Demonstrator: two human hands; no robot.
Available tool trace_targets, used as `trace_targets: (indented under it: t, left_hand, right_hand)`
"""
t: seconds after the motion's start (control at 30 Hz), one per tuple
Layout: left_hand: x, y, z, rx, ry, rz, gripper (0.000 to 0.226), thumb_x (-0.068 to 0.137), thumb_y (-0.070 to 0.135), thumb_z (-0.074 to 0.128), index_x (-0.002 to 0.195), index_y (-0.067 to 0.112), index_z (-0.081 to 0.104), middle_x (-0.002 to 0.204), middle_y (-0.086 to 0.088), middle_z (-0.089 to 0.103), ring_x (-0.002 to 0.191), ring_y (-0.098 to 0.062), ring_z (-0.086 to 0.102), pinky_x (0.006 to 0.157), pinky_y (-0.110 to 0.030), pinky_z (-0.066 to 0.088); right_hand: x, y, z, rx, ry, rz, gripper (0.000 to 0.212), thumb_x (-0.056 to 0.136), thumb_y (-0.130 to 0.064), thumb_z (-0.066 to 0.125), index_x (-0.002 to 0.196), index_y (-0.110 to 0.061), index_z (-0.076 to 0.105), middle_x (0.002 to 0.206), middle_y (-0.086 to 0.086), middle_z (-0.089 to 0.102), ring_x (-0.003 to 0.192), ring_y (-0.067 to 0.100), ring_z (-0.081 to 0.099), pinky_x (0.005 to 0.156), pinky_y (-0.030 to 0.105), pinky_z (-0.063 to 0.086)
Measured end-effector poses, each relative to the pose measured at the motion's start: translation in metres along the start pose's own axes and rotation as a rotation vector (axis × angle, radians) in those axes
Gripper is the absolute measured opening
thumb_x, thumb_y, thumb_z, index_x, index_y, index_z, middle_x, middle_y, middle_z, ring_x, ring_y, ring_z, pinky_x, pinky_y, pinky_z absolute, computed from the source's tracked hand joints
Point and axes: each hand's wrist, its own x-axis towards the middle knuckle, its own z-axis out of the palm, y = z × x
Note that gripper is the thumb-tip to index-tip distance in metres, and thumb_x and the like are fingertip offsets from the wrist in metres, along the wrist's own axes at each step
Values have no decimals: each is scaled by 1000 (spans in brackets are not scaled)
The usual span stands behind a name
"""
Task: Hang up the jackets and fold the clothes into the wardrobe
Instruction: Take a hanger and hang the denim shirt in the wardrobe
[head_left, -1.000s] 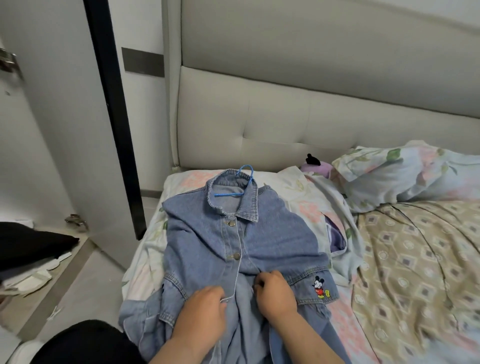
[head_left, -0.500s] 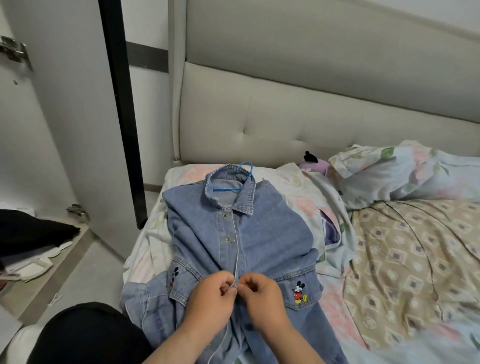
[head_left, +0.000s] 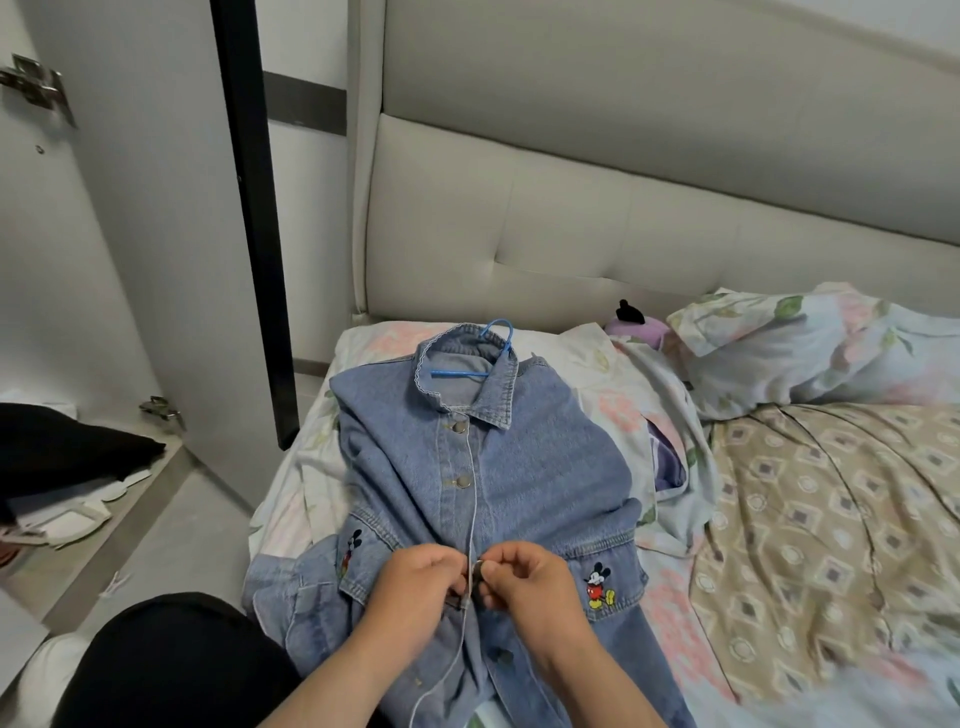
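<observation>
Bed beside wardrobe door; left hand, right hand pinching denim jacket at, seemingly, a button.

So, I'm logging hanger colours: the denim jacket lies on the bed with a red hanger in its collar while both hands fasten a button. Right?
No: the hanger is blue, not red, as the head view shows. The denim jacket does lie on the bed, left hand and right hand pinching it at a button.

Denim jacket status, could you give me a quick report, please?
Left hand, right hand pinch denim jacket at a button. On blue hanger, flat on bed. Nothing blocking.
</observation>
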Motion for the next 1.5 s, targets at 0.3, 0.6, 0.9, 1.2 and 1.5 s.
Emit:
trace_targets:
  t: [0.3, 0.6, 0.9, 1.2, 1.5]
  left_hand:
    - [1, 0, 6, 91, 32, -24, 20, 71, 7, 74, 60, 17, 61, 41, 9, 52, 39, -2, 41, 46, -18, 36]
    - [-1, -5, 13, 293, 121, 35, 19, 71, 27, 74, 59, 30, 59, 51, 19, 60, 48, 1, 50, 52, -22, 40]
    - [6, 4, 11, 147, 96, -43, 22, 74, 24, 63, 56, 11, 60, 44, 6, 48, 50, -17, 51, 59, -44, 57]
    - [11, 5, 6, 84, -24, -186, 13, 72, 17, 68, 65, 6, 65, 50, 3, 55, 42, -7, 60, 50, -43, 59]
    - [22, 10, 1, -281, -19, -448, 12, 81, 1, 70, 71, 8, 66, 44, 3, 54, 36, -6, 48, 42, -19, 44]
  right_hand:
    - [1, 4, 4, 41, 3, 60, 27, 88, -7, 66, 62, -9, 67, 64, 13, 59, 63, 22, 54, 64, 35, 52]
    - [12, 9, 9, -158, 147, 92, 22, 83, -3, 67, 62, -7, 66, 62, 12, 66, 62, 24, 61, 73, 51, 57]
    - [15, 10, 13, -121, 189, 71, 20, 86, 6, 59, 72, -9, 56, 52, 1, 51, 54, 17, 43, 57, 33, 42]
    - [10, 15, 11, -33, 159, -2, 20, 86, 11, 60, 83, -9, 57, 61, 1, 46, 53, 9, 38, 52, 22, 34]
    - [14, 11, 6, -268, 95, -143, 23, 85, 7, 65, 79, -14, 58, 65, -7, 51, 55, -1, 44, 58, 13, 40]
